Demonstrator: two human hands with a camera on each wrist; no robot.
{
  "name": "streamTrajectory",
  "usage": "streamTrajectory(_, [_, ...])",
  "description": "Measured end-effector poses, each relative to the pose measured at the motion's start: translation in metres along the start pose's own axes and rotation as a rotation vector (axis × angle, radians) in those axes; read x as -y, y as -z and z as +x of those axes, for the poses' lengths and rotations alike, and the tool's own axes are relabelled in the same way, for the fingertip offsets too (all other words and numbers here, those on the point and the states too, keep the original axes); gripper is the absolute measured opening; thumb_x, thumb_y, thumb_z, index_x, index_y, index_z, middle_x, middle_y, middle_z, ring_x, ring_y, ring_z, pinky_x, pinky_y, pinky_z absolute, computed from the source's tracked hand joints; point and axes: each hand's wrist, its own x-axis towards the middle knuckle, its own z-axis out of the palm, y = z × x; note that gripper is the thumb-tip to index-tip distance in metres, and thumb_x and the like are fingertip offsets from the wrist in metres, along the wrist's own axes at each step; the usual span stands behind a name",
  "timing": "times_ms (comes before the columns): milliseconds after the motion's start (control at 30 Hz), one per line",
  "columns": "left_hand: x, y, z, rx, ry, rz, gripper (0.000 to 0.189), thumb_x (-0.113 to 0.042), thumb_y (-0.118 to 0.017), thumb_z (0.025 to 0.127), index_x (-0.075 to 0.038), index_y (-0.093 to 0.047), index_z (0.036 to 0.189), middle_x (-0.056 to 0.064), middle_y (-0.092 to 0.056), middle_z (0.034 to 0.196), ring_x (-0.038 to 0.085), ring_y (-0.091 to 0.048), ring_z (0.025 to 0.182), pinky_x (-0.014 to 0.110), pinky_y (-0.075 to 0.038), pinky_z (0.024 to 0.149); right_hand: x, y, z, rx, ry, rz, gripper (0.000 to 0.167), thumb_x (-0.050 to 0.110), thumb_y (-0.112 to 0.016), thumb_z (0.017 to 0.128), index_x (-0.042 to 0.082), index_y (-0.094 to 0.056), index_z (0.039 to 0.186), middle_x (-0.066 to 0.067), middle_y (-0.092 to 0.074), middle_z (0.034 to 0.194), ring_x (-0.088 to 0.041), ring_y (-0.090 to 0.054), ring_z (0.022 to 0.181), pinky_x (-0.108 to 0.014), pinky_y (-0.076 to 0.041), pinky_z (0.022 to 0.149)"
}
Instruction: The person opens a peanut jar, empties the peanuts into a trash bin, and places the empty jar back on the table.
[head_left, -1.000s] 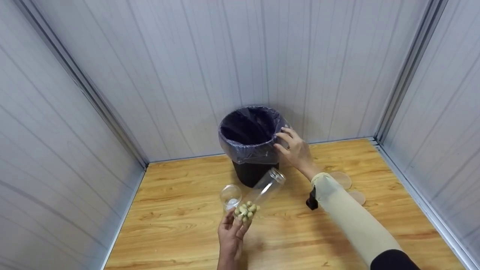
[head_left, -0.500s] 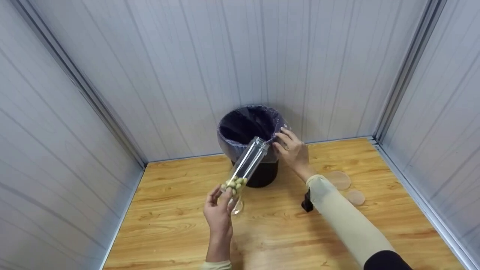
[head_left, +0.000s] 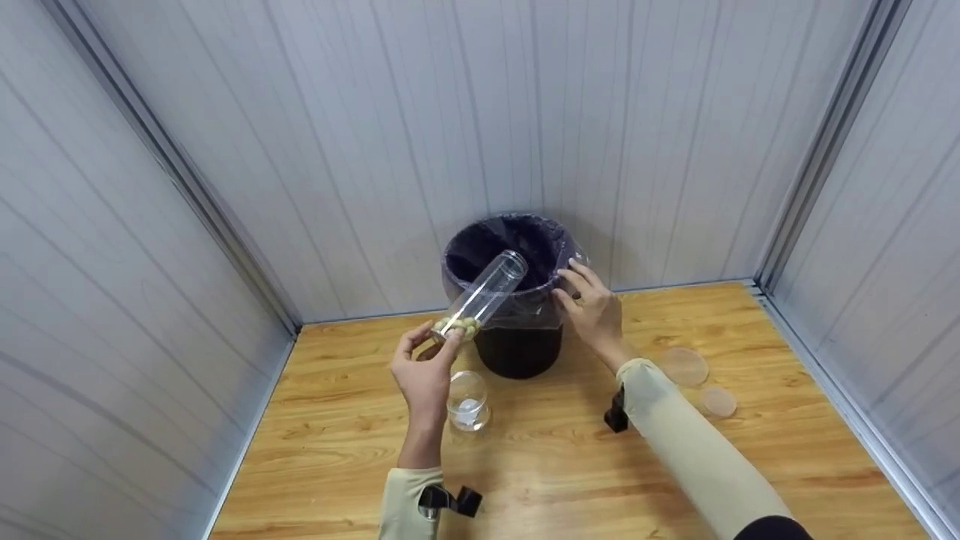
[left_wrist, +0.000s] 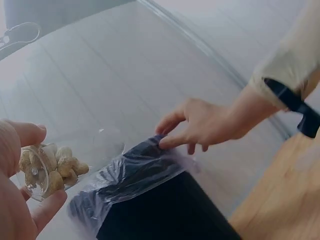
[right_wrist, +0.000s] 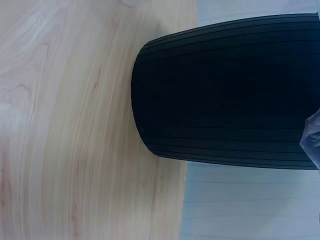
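Note:
My left hand [head_left: 424,371] holds a clear cylindrical jar [head_left: 491,289] by its base, tilted, its mouth over the opening of a black trash bin [head_left: 519,351]. Several tan lumps [left_wrist: 62,167], like peanuts in their shells, lie at the jar's base end, between thumb and fingers in the left wrist view. A purplish translucent trash bag [head_left: 517,309] lines the bin and folds over its rim. At the rim's right side my right hand [head_left: 596,311] pinches the bag's edge with thumb and fingers. The right wrist view mostly shows the bin's ribbed side.
A clear glass container [head_left: 468,401] with something white at its bottom stands in front of the bin. Two round translucent lids, a larger lid [head_left: 685,367] and a smaller lid [head_left: 718,401], lie on the wood surface at right. Pale panel walls [head_left: 495,112] enclose the area.
My left hand has raised the jar up and to the left, bringing its mouth from in front of the bin to over the opening. The right hand stays at the rim.

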Motion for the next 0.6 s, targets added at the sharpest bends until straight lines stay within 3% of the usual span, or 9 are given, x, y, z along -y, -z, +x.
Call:
streamTrajectory(300, [-0.024, 0.000, 0.021, 0.062, -0.144, 0.200, 0.041, -0.008, -0.088, 0.070, -0.001, -0.069, 0.105, 0.013, -0.060, 0.101, 0.032, -0.066, 0.082, 0.029, -0.057, 0.065, 0.001, 0.006, 0.002, -0.001, 0.004, -0.001, 0.031, 0.021, -0.077, 0.085, 0.012, -0.073, 0.114, -0.008, -0.063, 0.126, -0.019, -0.069, 0.076, -0.034, -0.057, 0.064])
streamTrajectory(600, [-0.038, -0.006, 0.033, 0.093, -0.148, 0.259, 0.039, -0.012, -0.087, 0.072, -0.005, -0.070, 0.106, 0.011, -0.062, 0.100, 0.028, -0.066, 0.080, 0.028, -0.057, 0.066, 0.004, 0.010, 0.004, 0.003, -0.014, 0.008, 0.032, 0.022, -0.077, 0.085, 0.012, -0.072, 0.115, -0.009, -0.062, 0.128, -0.025, -0.067, 0.094, -0.041, -0.056, 0.071])
